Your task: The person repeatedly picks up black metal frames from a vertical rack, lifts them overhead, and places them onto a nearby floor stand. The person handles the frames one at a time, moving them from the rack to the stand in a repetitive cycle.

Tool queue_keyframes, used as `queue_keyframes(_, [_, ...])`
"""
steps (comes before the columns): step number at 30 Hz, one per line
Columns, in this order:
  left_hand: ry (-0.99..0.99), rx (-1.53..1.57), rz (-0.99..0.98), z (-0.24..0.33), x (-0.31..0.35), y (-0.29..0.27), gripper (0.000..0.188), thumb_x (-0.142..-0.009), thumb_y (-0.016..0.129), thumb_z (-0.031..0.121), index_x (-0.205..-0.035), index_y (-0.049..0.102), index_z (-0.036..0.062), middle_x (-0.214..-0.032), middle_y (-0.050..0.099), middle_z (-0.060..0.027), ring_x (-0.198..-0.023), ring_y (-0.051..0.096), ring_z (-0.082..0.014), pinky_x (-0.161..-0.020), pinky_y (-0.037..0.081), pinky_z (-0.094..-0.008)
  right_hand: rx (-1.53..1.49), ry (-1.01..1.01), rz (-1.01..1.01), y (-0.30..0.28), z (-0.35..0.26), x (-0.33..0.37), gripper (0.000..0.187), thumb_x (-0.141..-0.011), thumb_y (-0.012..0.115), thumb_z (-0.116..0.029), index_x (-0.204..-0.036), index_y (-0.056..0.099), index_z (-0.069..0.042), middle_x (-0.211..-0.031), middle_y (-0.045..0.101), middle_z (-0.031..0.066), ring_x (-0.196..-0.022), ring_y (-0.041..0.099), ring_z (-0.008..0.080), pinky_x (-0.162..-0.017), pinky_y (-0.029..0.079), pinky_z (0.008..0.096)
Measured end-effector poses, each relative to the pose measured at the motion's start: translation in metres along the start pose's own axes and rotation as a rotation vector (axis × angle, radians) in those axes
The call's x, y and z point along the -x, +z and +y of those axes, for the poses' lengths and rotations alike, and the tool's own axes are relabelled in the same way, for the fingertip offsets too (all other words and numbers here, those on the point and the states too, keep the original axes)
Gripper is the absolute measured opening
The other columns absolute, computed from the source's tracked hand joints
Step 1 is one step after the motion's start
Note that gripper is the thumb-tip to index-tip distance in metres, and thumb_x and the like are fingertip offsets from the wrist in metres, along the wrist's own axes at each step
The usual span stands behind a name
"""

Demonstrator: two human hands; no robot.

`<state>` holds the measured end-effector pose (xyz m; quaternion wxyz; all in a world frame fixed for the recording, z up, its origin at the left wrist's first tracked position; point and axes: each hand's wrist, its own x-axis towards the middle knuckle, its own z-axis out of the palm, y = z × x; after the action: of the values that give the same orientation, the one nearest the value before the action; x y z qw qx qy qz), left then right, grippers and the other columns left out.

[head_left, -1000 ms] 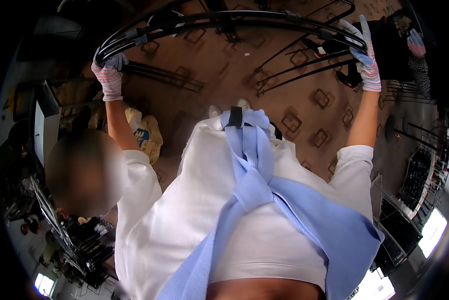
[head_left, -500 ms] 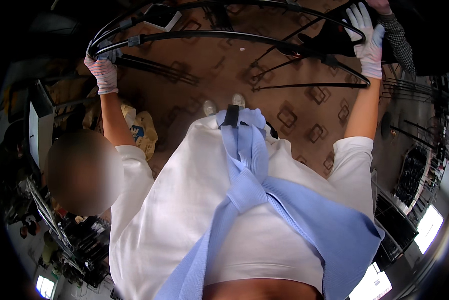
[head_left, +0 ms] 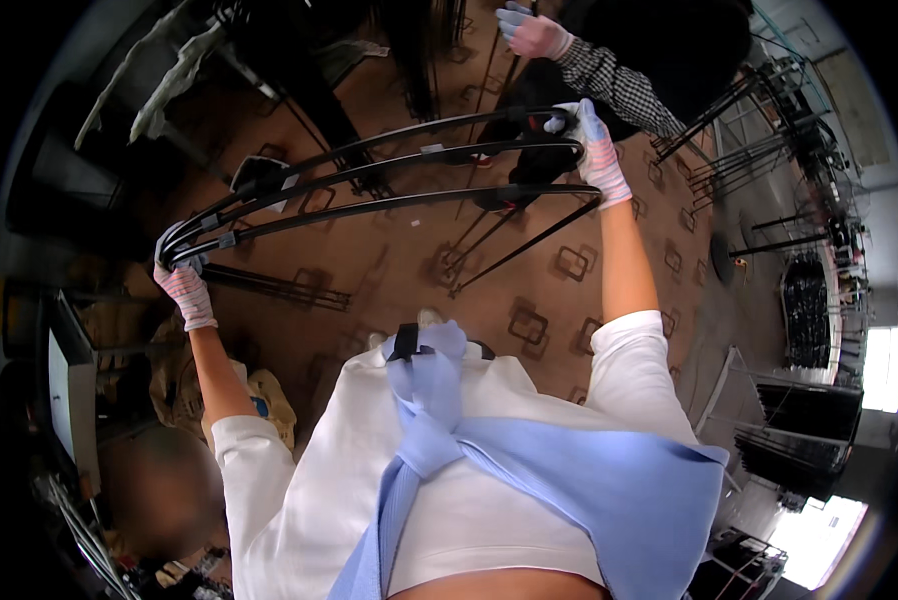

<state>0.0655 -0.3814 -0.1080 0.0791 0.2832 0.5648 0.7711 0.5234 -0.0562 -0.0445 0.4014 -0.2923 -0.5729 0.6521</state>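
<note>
Holding a set of black curved frames [head_left: 514,190] out in front of us, above the patterned brown floor [head_left: 399,300], we span them between both gloved hands. Our left hand [head_left: 184,290] has its fingers curled around the gathered bends at one end, closed on the tubes. Our right hand [head_left: 601,165] is at the opposite bends, its fingers bent at the corner of the uppermost bar; how tightly they close we cannot tell. The three bars fan apart toward our right and bunch together at our left, while thin straight legs slope down from both ends.

Below our left forearm, tan bags [head_left: 272,405] slump together near a boxy unit [head_left: 72,390] with a pale panel. One bag shows a blue patch; what the bags and the unit contain is hidden from us. Off to our right, dark rods [head_left: 807,315] are packed side by side.

Beyond the frames we see a co-worker's gloved hand [head_left: 539,38] and checked sleeve [head_left: 619,88], apart from our own hands. A light-blue knitted garment [head_left: 569,480] is knotted across our white shirt [head_left: 339,470].
</note>
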Motion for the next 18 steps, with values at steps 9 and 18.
queue_keyframes(9, [-0.057, -0.055, 0.019, 0.016, -0.004, 0.011, 0.021, -0.077, 0.045, 0.002, -0.094, 0.057, 0.0011, -0.071, 0.060, -0.0082, -0.049, 0.052, -0.0115, -0.044, 0.043, -0.0183, 0.239, -0.144, -0.468, -0.008, -0.035, 0.089, 0.095, -0.066, 0.058, -0.054, -0.132, 0.009, -0.007, -0.136, 0.010, 0.0130, -0.126, 0.010, 0.0232, -0.100, 0.014, 0.0383])
queue_keyframes(18, [-0.001, -0.193, -0.296, 0.039, -0.006, 0.005, 0.033, -0.073, 0.039, -0.003, -0.102, 0.055, 0.0016, -0.088, 0.057, -0.0041, -0.075, 0.053, -0.0102, -0.068, 0.045, -0.0217, 0.604, -0.269, -0.164, 0.026, -0.023, 0.059, 0.056, -0.068, 0.051, 0.004, -0.121, 0.037, -0.006, -0.110, 0.048, 0.0064, -0.102, 0.045, 0.0153, -0.086, 0.037, 0.0279])
